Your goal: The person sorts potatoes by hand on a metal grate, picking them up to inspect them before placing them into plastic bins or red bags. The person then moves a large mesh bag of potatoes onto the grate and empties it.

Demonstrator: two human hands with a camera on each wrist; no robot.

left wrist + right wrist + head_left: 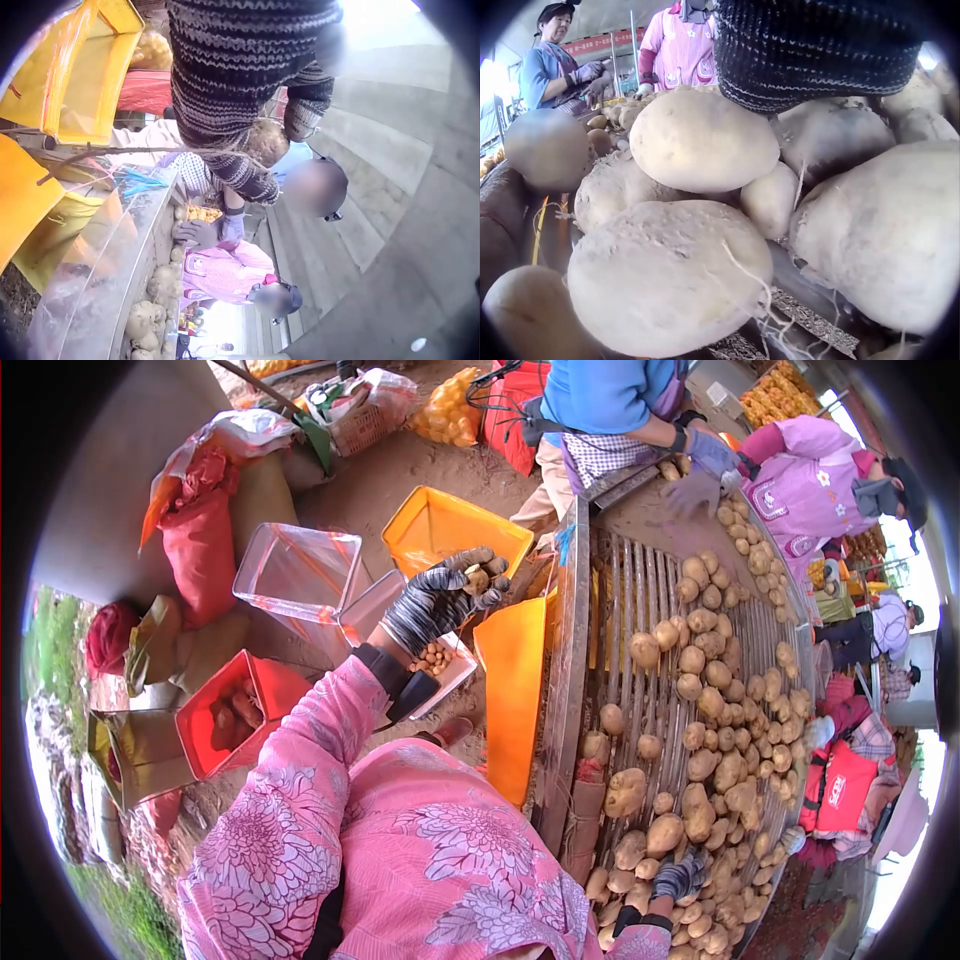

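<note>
In the head view my left hand (425, 610), in a striped knit glove, is raised beside the slatted table and holds a small potato (478, 580). The left wrist view shows that potato (266, 142) between the curled fingers and thumb, with a thin stem-like strand (112, 152) crossing in front of it. My right hand (682, 875), gloved the same way, reaches down among the potatoes (700, 815) at the near end of the table. Close up, the glove (810, 56) lies over large potatoes (705, 142); its fingertips are hidden, so I cannot tell whether they grip one.
The slatted metal table (625, 590) carries many potatoes. Beside it are an orange crate (455, 510), an orange sheet (515, 700), a clear crate (300, 565), a white container (450, 680) with small potatoes, and a red bin (215, 745). Other people (800, 490) stand around the far sides.
</note>
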